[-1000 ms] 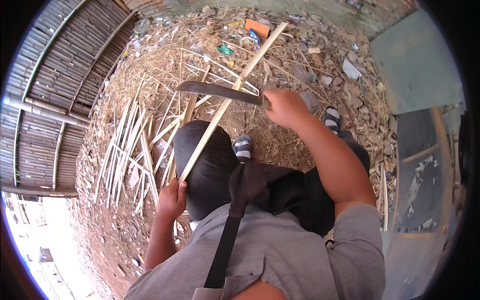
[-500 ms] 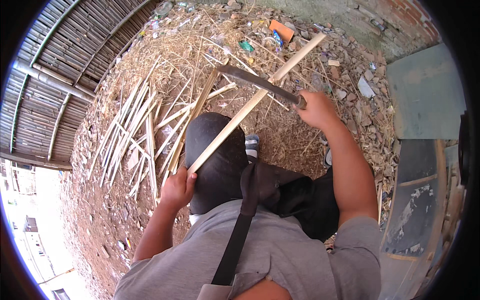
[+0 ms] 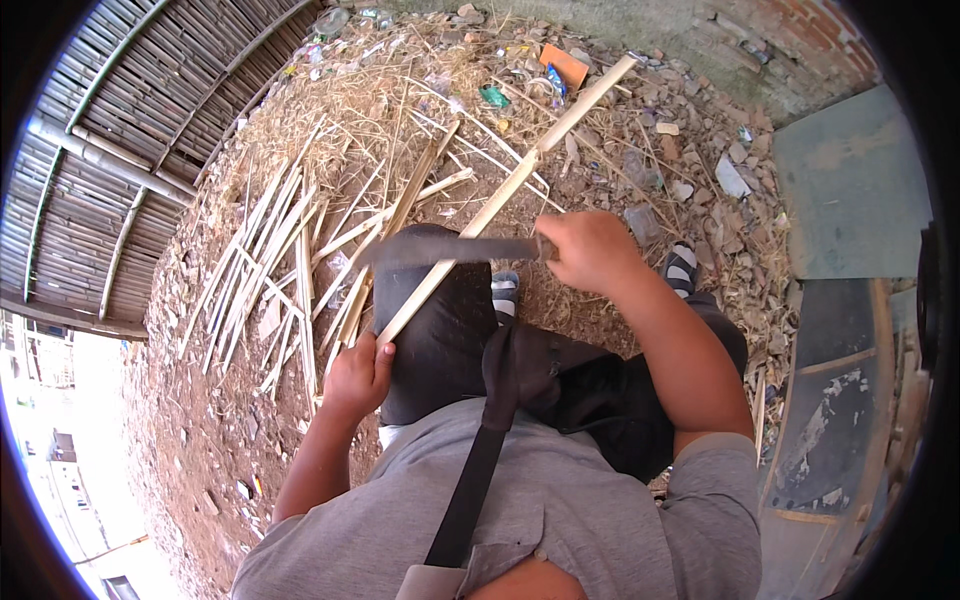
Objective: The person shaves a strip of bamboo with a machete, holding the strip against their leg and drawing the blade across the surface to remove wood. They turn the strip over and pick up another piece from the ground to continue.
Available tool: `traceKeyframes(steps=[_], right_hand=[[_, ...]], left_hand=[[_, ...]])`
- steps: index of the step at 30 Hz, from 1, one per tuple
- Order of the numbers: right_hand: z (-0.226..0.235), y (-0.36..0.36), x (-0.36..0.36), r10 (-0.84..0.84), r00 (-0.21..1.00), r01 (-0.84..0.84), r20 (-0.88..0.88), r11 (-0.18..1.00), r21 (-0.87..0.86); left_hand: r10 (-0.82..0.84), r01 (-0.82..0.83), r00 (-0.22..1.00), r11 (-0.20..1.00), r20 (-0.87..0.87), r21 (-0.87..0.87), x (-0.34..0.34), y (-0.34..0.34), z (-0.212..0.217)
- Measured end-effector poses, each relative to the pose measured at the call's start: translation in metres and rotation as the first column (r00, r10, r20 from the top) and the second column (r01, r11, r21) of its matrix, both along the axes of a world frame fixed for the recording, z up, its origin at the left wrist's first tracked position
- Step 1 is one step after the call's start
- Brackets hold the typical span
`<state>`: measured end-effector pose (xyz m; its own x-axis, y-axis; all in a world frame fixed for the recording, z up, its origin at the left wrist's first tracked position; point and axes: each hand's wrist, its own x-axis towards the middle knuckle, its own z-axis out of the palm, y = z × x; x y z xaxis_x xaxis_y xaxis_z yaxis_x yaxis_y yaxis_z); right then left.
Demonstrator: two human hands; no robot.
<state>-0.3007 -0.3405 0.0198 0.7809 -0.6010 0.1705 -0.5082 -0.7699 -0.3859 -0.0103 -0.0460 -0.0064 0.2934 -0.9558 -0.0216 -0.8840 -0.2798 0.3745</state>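
Strip (image 3: 506, 190), its near end gripped by the left hand (image 3: 360, 378), slants away rightward over the knee (image 3: 445, 345); the right hand (image 3: 595, 252) grasps a knife (image 3: 495, 249), best angled shallow and stopped short of the left hand.

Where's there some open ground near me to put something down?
Most open: brown dirt left of your left forearm, below the pile of pale strips, though scraps dot it. A smaller, littered patch lies between your left sandal and right forearm. Crowded: that pile, and the rubble past your right sandal.
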Motion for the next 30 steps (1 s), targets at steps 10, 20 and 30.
traceKeyframes(steps=[10,20,30], right_hand=[[-0.023,-0.042,-0.018,-0.354,0.931,0.360,-0.088,0.931,0.065],[-0.030,-0.022,-0.001,-0.352,0.935,0.282,-0.048,0.654,0.702],[-0.017,-0.002,0.010,-0.108,0.994,0.104,-0.028,0.987,-0.124]], left_hand=[[-0.035,0.034,0.999,0.998,0.024,0.047,0.007,0.005,0.002],[-0.025,0.026,0.999,1.000,0.024,-0.001,0.003,0.006,0.003],[-0.040,0.039,0.997,0.999,-0.069,-0.019,0.017,0.012,-0.013]])
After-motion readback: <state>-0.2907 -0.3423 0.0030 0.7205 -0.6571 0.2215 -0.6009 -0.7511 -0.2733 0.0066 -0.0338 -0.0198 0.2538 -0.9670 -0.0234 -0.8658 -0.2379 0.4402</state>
